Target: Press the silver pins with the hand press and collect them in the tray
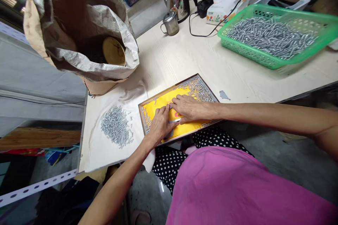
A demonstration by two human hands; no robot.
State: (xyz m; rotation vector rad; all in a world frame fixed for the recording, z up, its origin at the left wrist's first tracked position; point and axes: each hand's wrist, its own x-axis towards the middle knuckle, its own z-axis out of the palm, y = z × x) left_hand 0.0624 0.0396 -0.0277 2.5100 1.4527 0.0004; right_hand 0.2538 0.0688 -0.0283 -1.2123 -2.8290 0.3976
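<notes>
Arms: the left arm [118,175] comes up from the bottom, and the right arm [266,116] comes in from the right side. They meet over the tray [158,96].
Left hand [160,124]: it is low over the tray, with its fingers bent and its thumb pointing at the other hand.
Right hand [186,108]: it lies palm down, with its fingers reaching to the left.
Both hands: they are close together at a small pale strip [174,121] (too hidden to name). I cannot tell how tightly they grip.
Tray: it sits at the near edge of the worktop [174,58], with a yellow bottom. Many silver pins [202,91] fill its far right corner, and some lie at its left end.
White cloth [92,156]: a loose pile of small metal bits [116,126] lies on it, left of the tray.
Paper sack [105,86]: it stands open behind the cloth, with a round yellow thing [113,51] inside.
Green basket [264,62]: it holds a big heap of silver pins, well right of the sack.
</notes>
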